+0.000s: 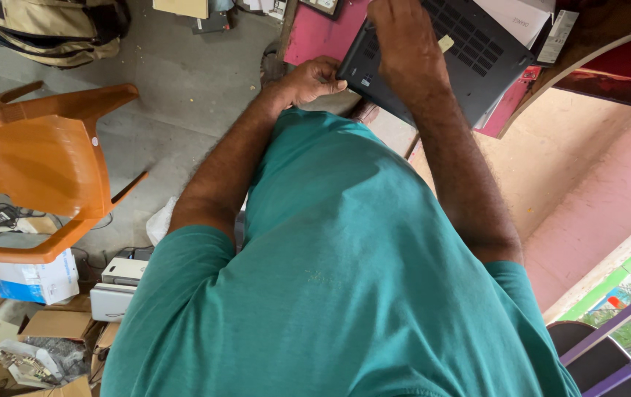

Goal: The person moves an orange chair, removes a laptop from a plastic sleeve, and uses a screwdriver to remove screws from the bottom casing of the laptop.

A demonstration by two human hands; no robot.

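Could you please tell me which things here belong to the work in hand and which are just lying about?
In hand: dark laptop, turned underside up; left hand grips its corner; right hand presses on it.

Lying about: orange plastic chair, cardboard boxes, bag, papers.

Table: a pink top [315, 33] ran along the upper edge of the view, its wooden edge toward the person.
On the table: a dark laptop [470, 55] lay bottom side up, partly over a pink folder [505, 110]; white papers [514, 18] lay past it.
Floor: grey concrete [183, 95], dusty.
On the floor: an orange chair [36, 165] stood at the left, a tan bag [51, 26] lay near the top, and a white box [32, 281], cardboard boxes [58, 323] and a white device [113, 294] sat at lower left.
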